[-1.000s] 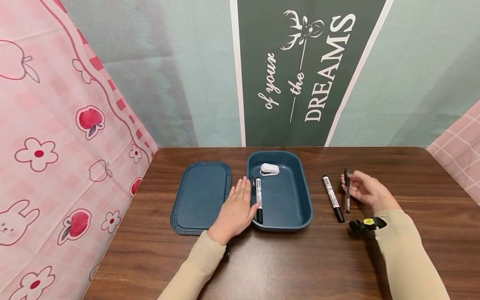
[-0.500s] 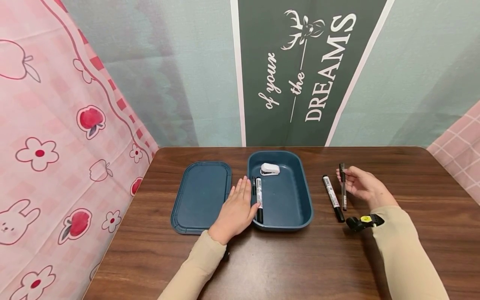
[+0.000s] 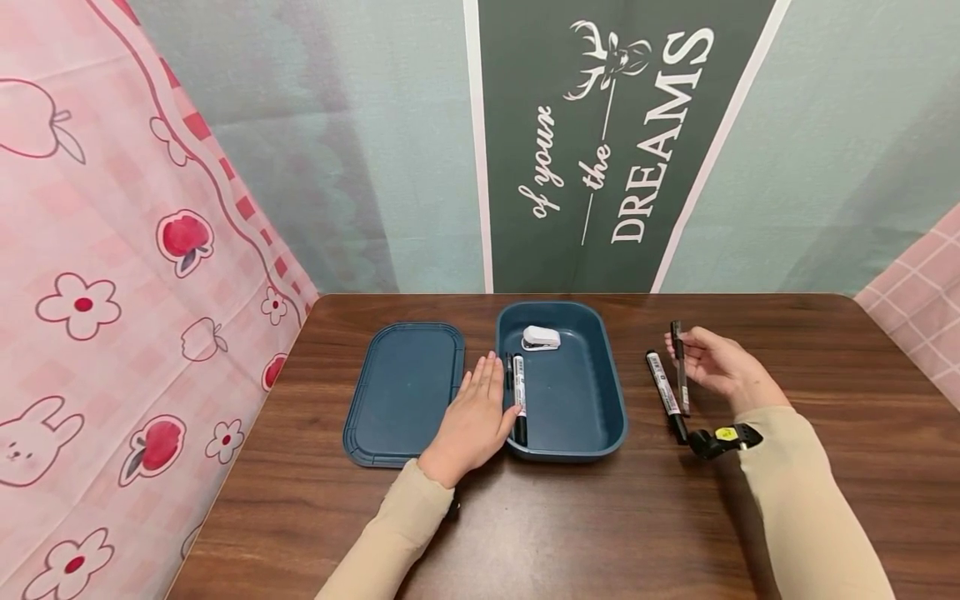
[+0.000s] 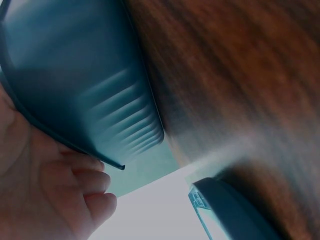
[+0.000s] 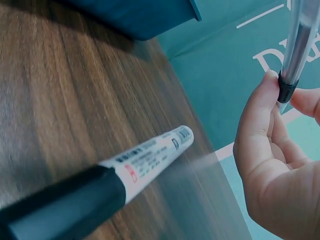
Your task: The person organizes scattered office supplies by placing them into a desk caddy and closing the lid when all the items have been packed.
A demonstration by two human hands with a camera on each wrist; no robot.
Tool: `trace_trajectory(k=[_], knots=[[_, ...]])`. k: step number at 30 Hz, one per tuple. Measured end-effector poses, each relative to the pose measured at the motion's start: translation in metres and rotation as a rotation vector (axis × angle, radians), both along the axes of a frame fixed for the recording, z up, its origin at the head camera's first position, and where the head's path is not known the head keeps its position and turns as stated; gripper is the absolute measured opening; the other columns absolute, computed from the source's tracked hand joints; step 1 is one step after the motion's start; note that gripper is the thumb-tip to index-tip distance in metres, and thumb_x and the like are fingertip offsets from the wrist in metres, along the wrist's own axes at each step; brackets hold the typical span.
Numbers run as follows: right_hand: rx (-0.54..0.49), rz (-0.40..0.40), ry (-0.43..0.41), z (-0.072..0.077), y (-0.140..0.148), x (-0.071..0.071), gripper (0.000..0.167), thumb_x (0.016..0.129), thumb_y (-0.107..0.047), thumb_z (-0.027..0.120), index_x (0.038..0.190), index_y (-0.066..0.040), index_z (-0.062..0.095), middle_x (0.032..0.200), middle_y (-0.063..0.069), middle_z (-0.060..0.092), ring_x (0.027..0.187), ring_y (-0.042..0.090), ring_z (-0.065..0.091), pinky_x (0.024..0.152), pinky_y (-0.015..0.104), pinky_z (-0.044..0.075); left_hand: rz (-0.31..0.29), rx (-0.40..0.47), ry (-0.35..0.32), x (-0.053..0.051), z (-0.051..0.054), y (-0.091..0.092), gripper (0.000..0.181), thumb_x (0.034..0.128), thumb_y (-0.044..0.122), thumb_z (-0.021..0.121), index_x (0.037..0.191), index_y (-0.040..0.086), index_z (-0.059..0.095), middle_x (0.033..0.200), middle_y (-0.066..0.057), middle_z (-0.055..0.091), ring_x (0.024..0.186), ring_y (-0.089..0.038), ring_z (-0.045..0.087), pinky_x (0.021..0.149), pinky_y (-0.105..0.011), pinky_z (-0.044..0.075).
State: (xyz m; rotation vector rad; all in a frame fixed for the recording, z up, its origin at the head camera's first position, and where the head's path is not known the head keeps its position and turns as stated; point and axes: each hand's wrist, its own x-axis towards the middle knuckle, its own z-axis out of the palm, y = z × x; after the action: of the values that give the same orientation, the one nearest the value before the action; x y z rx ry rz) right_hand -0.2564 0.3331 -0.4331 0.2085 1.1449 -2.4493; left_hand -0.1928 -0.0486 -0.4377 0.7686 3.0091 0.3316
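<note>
The left hand [image 3: 472, 417] lies with straight fingers on the left rim of the blue box [image 3: 573, 450]; the left wrist view shows it against the box's outer wall [image 4: 65, 65]. Between thumb and fingers, the right hand [image 3: 723, 367] pinches a black and clear pen [image 3: 681, 367], held above the table; the right wrist view shows the pen [image 5: 300, 45] close up. Just left of that pen, a white and black marker [image 3: 664, 387] lies on the table. Inside the box are a white stapler [image 3: 541, 337], another marker [image 3: 519, 392] and a thin black pen [image 3: 509, 372] along the left wall.
A blue lid [image 3: 405, 392] lies flat on the wooden table [image 3: 585, 533], left of the box. Behind the table hangs a green curtain [image 3: 375, 150] with lettering, and a pink patterned curtain [image 3: 82, 217] hangs at the left.
The right hand has moved a little to the left and away from the body with the pen, which is now nearer the loose marker. The left hand stays on the box rim.
</note>
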Motion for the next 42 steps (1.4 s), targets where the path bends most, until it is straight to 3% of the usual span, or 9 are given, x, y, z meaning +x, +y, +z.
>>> trace_trajectory(k=[10,17,26,42], knots=[[-0.027,0.026,0.001,0.004,-0.011,-0.004,0.039,0.097,0.001,0.033,0.086,0.004,0.070,0.087,0.012,0.070,0.079,0.018,0.067,0.073,0.027,0.055,0.000,-0.002,0.006,-0.001,-0.001,0.000,0.067,0.1021,0.040,0.035,0.148,-0.006,0.018,0.155,-0.020,0.012,0.143,-0.028,0.013,0.114,-0.039,0.017],[0.041,0.004,-0.027,0.007,-0.023,-0.002,0.038,0.097,0.001,0.035,0.084,0.002,0.071,0.085,0.011,0.070,0.077,0.017,0.067,0.071,0.027,0.056,0.000,0.002,0.008,0.000,0.000,0.001,0.067,0.1020,0.040,0.036,0.148,-0.006,0.018,0.155,-0.020,0.013,0.143,-0.028,0.012,0.114,-0.039,0.017],[0.070,0.043,0.009,0.014,-0.042,-0.006,0.040,0.098,0.001,0.034,0.084,0.002,0.071,0.084,0.009,0.070,0.076,0.015,0.067,0.070,0.025,0.055,0.002,0.001,0.008,0.000,-0.001,0.000,0.067,0.1021,0.040,0.036,0.148,-0.006,0.018,0.154,-0.020,0.013,0.143,-0.028,0.012,0.114,-0.039,0.017],[0.226,0.052,0.038,0.033,-0.082,-0.018,0.038,0.096,0.002,0.037,0.078,-0.003,0.070,0.080,0.007,0.069,0.074,0.013,0.066,0.068,0.023,0.055,0.000,0.011,0.009,-0.001,-0.002,0.000,0.067,0.1020,0.040,0.036,0.147,-0.006,0.018,0.154,-0.020,0.013,0.143,-0.028,0.013,0.114,-0.040,0.018]])
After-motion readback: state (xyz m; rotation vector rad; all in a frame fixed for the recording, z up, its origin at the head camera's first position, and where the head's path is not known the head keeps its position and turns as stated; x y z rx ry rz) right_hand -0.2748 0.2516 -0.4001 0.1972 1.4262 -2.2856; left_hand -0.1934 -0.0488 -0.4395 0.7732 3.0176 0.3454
